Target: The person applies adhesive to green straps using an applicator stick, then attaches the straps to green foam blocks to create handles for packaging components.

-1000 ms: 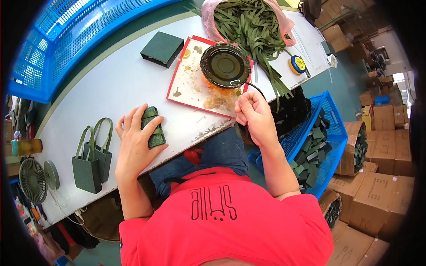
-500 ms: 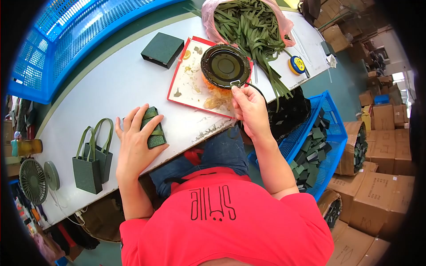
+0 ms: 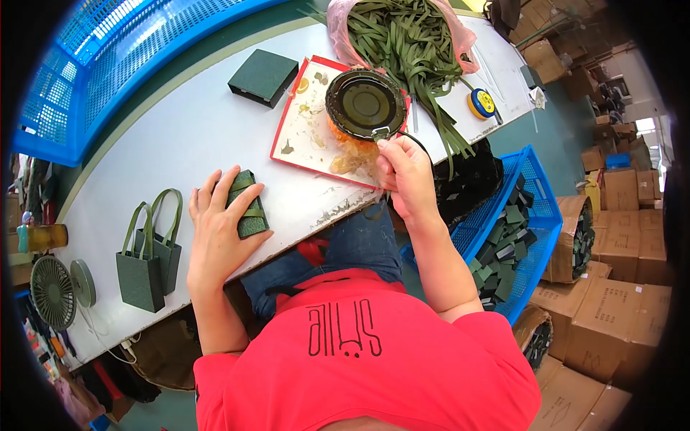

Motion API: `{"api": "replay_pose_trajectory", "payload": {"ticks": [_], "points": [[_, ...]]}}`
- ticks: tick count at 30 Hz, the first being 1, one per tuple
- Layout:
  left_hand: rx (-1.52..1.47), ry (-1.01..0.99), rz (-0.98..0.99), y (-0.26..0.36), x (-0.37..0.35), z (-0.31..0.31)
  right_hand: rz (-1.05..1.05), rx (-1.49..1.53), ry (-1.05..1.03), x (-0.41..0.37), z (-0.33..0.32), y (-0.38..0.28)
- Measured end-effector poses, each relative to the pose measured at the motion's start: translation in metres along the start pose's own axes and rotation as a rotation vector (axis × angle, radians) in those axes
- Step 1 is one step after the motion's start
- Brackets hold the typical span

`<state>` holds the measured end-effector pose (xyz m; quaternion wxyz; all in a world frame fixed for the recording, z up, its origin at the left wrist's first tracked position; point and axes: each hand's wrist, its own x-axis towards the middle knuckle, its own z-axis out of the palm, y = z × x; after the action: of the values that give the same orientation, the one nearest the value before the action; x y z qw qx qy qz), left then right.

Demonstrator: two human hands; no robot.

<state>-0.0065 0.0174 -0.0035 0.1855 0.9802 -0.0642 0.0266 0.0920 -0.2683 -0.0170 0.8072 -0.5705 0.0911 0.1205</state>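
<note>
My left hand holds a small dark green box on the table, its fingers across the top and its thumb along the near edge. Green ribbon bands cross this box. My right hand is closed in a pinch on a green ribbon, whose end is at the near rim of a round black pot with dark, shiny liquid in it. Part of the ribbon is hidden by the fingers. Under the pot lies a stained white board with a red edge.
Two green gift bags with ribbon handles stand left of my left hand. A larger green box lies farther back. Green ribbons fill a pink bag. A blue crate of green pieces stands right; a fan is left.
My right hand has shifted very slightly, and the green ribbon end now shows more plainly at the pot's rim. My left hand stays on the small box.
</note>
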Motion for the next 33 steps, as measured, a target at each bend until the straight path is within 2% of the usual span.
{"api": "replay_pose_trajectory", "payload": {"ticks": [4, 5, 7, 8, 12, 16, 17, 26, 32, 33], "points": [[-0.088, 0.049, 0.011, -0.001, 0.001, -0.001, -0.028, 0.021, -0.059, -0.020, 0.004, 0.000], [-0.193, 0.072, 0.057, -0.001, 0.002, -0.001, -0.021, 0.002, -0.083, -0.028, 0.008, -0.002], [-0.398, 0.120, 0.135, -0.002, 0.002, -0.002, 0.042, -0.082, -0.199, -0.042, 0.018, -0.002], [-0.405, 0.146, 0.216, -0.004, 0.004, 0.000, 0.080, -0.122, -0.258, -0.049, 0.023, -0.001], [-0.576, 0.102, 0.271, 0.001, 0.007, -0.003, 0.305, -0.254, -0.540, -0.066, 0.038, 0.005], [-0.630, 0.069, 0.308, 0.003, 0.010, -0.002, 0.361, -0.355, -0.600, -0.067, 0.048, 0.012], [-0.630, 0.050, 0.306, 0.004, 0.010, -0.003, 0.379, -0.303, -0.585, -0.068, 0.050, 0.013], [-0.635, 0.050, 0.367, 0.005, 0.011, -0.004, 0.378, -0.467, -0.571, -0.065, 0.057, 0.016], [-0.507, 0.055, 0.410, 0.011, 0.010, -0.006, 0.156, -0.653, -0.572, -0.064, 0.053, 0.032], [-0.485, 0.057, 0.421, 0.013, 0.011, -0.005, 0.198, -0.656, -0.588, -0.063, 0.052, 0.033]]}}
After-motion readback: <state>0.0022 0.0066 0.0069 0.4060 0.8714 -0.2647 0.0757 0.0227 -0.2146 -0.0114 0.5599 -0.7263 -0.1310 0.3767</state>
